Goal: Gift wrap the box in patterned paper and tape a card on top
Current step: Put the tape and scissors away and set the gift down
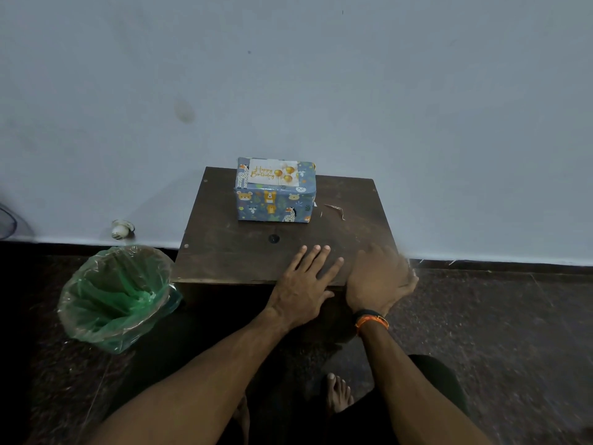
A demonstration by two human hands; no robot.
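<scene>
The box (pixel 276 195) is fully wrapped with the card (pixel 273 173) on top, beyond the left hand (pixel 305 284), whose grip lies flat and empty on the bench (pixel 224 248); the right hand (pixel 380 281) is blurred, its grip indeterminate.

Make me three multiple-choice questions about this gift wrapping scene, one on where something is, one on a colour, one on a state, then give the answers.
1. Where is the wrapped box?
A. at the table's far edge by the wall
B. in the bin
C. on the floor

2. What colour is the bin's liner?
A. red
B. green
C. black

3. What state is the card in?
A. in the left hand
B. on the floor
C. lying on top of the box

Answers: 1 A, the box sits at the back of the table. 2 B, the bag looks translucent green. 3 C, the Happy Birthday card lies on the box's top; the left hand rests flat on the table.
</scene>
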